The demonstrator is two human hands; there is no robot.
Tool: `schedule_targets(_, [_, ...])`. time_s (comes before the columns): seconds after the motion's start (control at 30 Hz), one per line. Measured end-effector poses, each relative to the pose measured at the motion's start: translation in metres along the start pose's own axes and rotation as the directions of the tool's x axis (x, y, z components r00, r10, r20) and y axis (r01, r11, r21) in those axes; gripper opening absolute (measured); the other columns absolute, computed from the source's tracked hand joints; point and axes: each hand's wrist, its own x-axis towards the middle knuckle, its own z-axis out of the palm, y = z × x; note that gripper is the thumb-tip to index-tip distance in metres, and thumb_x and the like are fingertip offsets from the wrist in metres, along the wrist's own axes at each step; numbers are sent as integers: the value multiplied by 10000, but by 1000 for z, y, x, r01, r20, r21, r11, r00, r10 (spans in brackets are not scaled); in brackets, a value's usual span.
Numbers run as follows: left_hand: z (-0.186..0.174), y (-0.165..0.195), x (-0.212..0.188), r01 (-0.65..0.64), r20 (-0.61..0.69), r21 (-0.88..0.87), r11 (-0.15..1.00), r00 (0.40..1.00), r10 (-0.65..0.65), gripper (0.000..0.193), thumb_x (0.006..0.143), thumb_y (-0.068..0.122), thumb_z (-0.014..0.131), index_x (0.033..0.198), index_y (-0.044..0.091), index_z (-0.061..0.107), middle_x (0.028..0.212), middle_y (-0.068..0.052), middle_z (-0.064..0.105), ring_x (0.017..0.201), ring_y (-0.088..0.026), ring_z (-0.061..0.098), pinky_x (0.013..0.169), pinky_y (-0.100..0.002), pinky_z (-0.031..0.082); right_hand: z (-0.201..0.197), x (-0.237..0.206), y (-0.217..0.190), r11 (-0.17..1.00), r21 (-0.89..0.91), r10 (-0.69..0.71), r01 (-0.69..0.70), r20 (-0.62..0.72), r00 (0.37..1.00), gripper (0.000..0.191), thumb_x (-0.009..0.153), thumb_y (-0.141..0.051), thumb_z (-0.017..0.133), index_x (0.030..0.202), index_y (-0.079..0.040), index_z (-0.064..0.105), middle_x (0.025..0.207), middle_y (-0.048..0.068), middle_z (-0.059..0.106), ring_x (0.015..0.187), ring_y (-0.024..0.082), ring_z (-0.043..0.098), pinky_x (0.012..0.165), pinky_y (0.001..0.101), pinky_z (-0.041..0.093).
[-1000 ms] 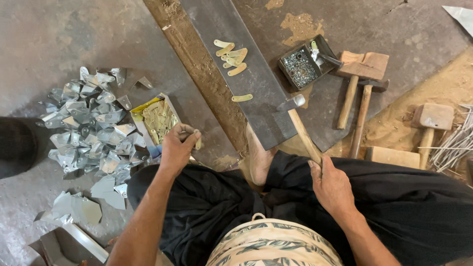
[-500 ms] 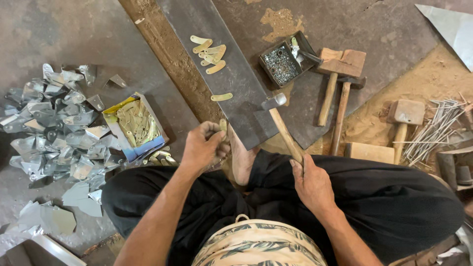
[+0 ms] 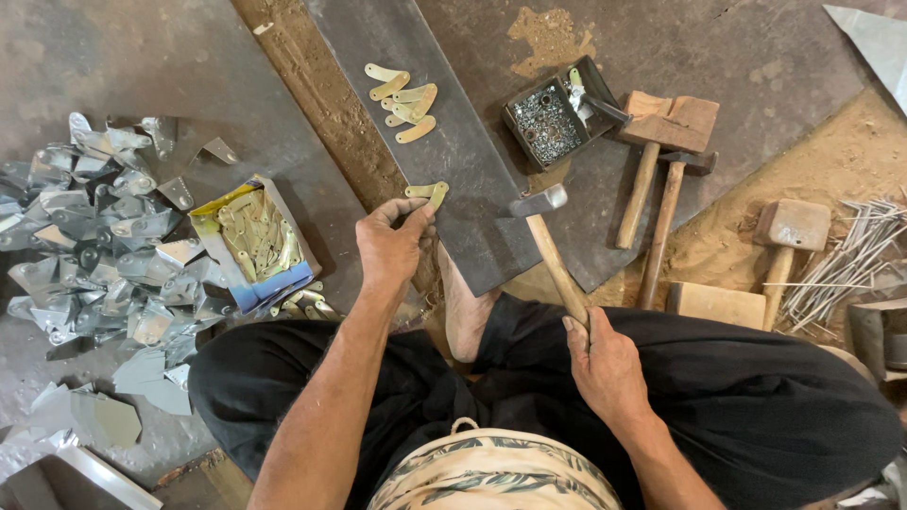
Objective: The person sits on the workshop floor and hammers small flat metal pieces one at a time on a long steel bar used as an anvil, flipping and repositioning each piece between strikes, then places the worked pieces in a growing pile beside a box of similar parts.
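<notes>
My left hand (image 3: 392, 247) rests at the near edge of a dark metal plate (image 3: 444, 142), its fingertips on a small brass-coloured strip (image 3: 427, 193). My right hand (image 3: 605, 364) grips the wooden handle of a steel hammer (image 3: 548, 241), whose head lies on the plate just right of the strip. A small heap of similar brass strips (image 3: 404, 94) lies farther up the plate. I sit cross-legged in black trousers, one bare foot (image 3: 463, 316) under the plate's near edge.
A cardboard box of brass pieces (image 3: 253, 244) and a pile of several silvery metal cut-outs (image 3: 94, 236) lie at left. A black tray of small rivets (image 3: 553, 118), two wooden mallets (image 3: 661, 142) (image 3: 789, 236), a wood block (image 3: 716, 304) and thin metal rods (image 3: 846, 260) are at right.
My left hand has moved from the box at left up to the plate's edge and set its fingers on a brass strip. The hammer stays held in my right hand.
</notes>
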Motion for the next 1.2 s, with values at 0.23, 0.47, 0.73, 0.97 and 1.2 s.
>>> schedule_targets(0.23, [-2, 9, 0, 16, 12, 153, 988, 1000, -18, 123, 882, 94, 769, 963, 2, 773, 763, -23, 724, 630, -64, 648, 594, -218, 548, -2, 3, 3, 999, 33, 40, -41, 43, 998, 252, 1007, -258, 585, 1016, -7, 572, 646, 256, 634, 620, 473, 643, 555, 529, 468])
schedule_targets(0.47, [-1, 3, 2, -9, -36, 136, 991, 999, 14, 124, 860, 100, 799, 876, 0, 728, 723, -35, 687, 594, -65, 590, 551, -243, 490, -4, 4, 6, 992, 127, -8, 8, 3, 1000, 258, 992, -251, 593, 1038, 3, 586, 651, 244, 630, 590, 453, 637, 528, 490, 474])
schedule_targets(0.73, [0, -8, 11, -132, -102, 230, 964, 982, 158, 230, 790, 147, 855, 808, 28, 659, 694, 0, 659, 615, -63, 574, 552, -259, 498, -26, 19, -15, 980, 3, -198, 199, -59, 978, 240, 984, -226, 627, 1074, -6, 600, 695, 266, 617, 675, 491, 619, 554, 510, 463])
schedule_targets(0.97, [2, -3, 8, -108, -118, 280, 954, 982, 146, 263, 775, 153, 851, 771, 39, 615, 654, -16, 642, 590, -86, 568, 539, -288, 491, -20, 39, -45, 920, -130, -377, 369, -35, 926, 225, 983, -230, 647, 992, -23, 557, 744, 256, 633, 705, 496, 617, 590, 553, 460])
schedule_targets(1.2, [4, 2, 7, -51, -106, 279, 959, 991, 84, 279, 773, 174, 845, 747, 49, 597, 664, -23, 645, 596, -87, 574, 531, -299, 502, -27, 41, -53, 936, -149, -322, 319, 4, 947, 231, 987, -258, 620, 981, -42, 540, 674, 234, 626, 671, 467, 641, 583, 557, 474])
